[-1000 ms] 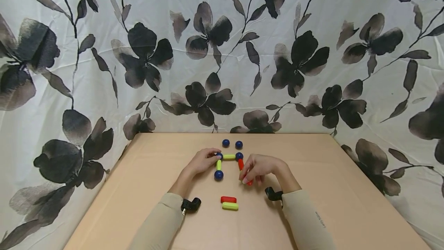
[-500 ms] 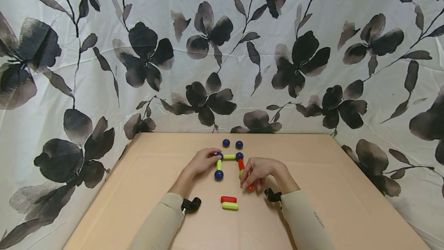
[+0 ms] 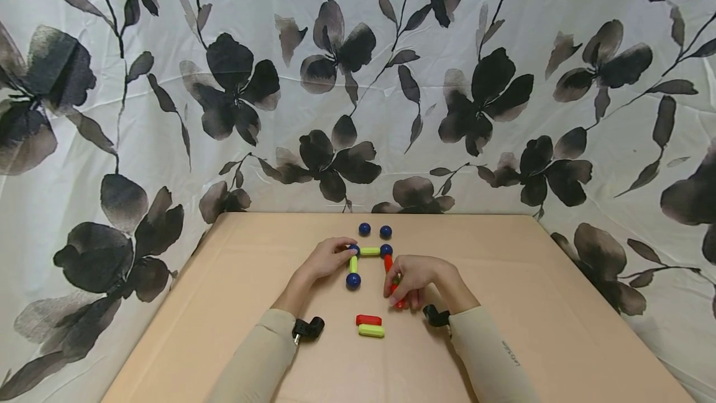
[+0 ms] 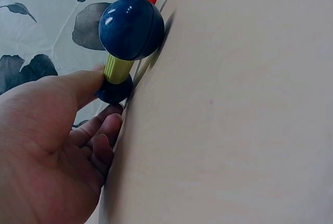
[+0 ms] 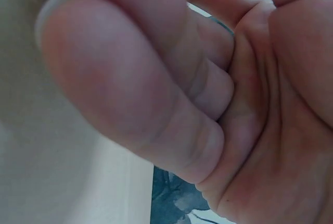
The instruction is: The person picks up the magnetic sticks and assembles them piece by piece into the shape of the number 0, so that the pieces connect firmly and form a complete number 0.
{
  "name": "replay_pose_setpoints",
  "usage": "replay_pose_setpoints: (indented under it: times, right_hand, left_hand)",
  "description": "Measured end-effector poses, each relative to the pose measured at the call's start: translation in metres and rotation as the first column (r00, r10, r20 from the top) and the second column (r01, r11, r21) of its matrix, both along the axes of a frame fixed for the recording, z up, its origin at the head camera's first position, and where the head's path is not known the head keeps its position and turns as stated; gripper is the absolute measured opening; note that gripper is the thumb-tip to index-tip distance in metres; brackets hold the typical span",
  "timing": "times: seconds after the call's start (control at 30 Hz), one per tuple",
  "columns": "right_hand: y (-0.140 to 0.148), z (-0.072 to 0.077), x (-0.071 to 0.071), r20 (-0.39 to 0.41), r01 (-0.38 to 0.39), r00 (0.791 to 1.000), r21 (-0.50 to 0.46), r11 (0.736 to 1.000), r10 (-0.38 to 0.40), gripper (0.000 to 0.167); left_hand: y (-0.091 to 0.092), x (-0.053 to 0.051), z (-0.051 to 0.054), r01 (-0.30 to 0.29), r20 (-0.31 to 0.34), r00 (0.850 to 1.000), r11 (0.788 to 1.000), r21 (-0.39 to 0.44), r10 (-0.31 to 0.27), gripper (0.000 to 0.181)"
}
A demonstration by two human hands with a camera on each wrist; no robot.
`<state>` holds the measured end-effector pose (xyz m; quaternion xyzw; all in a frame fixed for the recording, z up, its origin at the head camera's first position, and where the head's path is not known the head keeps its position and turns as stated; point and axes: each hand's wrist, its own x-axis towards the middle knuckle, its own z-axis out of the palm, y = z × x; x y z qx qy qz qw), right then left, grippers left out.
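Note:
Blue balls and coloured rods form a three-sided figure on the table. My left hand (image 3: pixel 327 258) pinches its far-left blue ball (image 4: pixel 115 91). From there one yellow-green rod (image 3: pixel 370 252) runs across to another blue ball (image 3: pixel 386 250). A second yellow-green rod (image 4: pixel 118 69) leads to the near blue ball (image 4: pixel 131 28). On the right side, a red rod (image 3: pixel 388 262) reaches toward my right hand (image 3: pixel 416 280). That hand's fingers hold another red rod (image 3: pixel 398 296), partly covered; a small yellow-green part shows among them. The right wrist view shows curled fingers but no rod.
A loose red rod (image 3: pixel 368 320) and yellow-green rod (image 3: pixel 371 331) lie side by side nearer the person. Two loose blue balls, one left (image 3: pixel 365 229) and one right (image 3: pixel 386 231), sit beyond the figure. A floral cloth (image 3: pixel 414 111) hangs behind the table (image 3: pixel 252 232).
My right hand has shifted slightly toward the person and to the left, still with the red rod. My left hand stays at its blue ball.

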<state>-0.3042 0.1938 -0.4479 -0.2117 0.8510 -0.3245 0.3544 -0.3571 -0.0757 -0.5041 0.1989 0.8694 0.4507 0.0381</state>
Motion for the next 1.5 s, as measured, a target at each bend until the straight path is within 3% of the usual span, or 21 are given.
replay_pose_setpoints:
  times: [0.23,0.33,0.43,0.53,0.7,0.87,1.1,1.2,1.33,1.5]
  right_hand:
    - [0.000,0.003,0.000,-0.027,0.004,1.000,0.005,1.000,-0.004,0.014]
    - [-0.002,0.008,-0.002,-0.124,-0.002,0.992,-0.056,0.998,-0.005,0.009]
    - [-0.006,0.015,-0.004,-0.253,-0.016,0.967,-0.129,0.992,-0.017,0.006]
    - [-0.010,0.022,-0.002,-0.321,-0.034,0.947,-0.154,0.987,-0.018,0.005]
    - [-0.020,0.028,0.006,-0.299,-0.129,0.950,-0.102,0.986,0.093,0.011]
    - [-0.034,0.025,0.012,-0.276,-0.221,0.940,-0.041,0.974,0.202,0.013]
    - [-0.054,0.014,0.021,-0.249,-0.214,0.945,0.026,0.977,0.213,0.021]
    - [-0.060,0.012,0.024,-0.251,-0.231,0.937,0.073,0.970,0.242,0.020]
    - [-0.065,0.011,0.026,-0.295,-0.225,0.921,0.134,0.965,0.256,0.018]
    - [-0.068,0.009,0.025,-0.356,-0.160,0.908,0.195,0.968,0.222,0.016]
  left_hand:
    - [0.000,0.000,0.000,-0.005,-0.003,1.000,1.000,0.004,0.005,0.033]
    - [0.000,-0.001,-0.001,-0.008,-0.003,1.000,1.000,0.004,0.008,0.033]
    - [0.000,-0.001,-0.001,-0.010,-0.004,1.000,1.000,0.008,0.010,0.033]
    - [0.000,-0.001,-0.001,-0.009,-0.002,1.000,1.000,0.010,0.009,0.033]
    - [-0.001,-0.001,0.000,-0.006,-0.002,1.000,1.000,0.010,0.006,0.033]
    - [-0.001,-0.001,0.001,-0.003,-0.006,1.000,1.000,0.015,0.003,0.033]
    - [-0.001,-0.002,-0.002,0.010,-0.008,1.000,1.000,0.012,-0.010,0.034]
    - [-0.001,-0.003,-0.002,0.014,-0.006,1.000,1.000,0.008,-0.014,0.035]
    - [-0.002,-0.003,-0.001,0.011,-0.005,1.000,1.000,0.009,-0.011,0.035]
    - [-0.002,-0.002,0.000,0.013,0.000,1.000,1.000,0.011,-0.013,0.034]
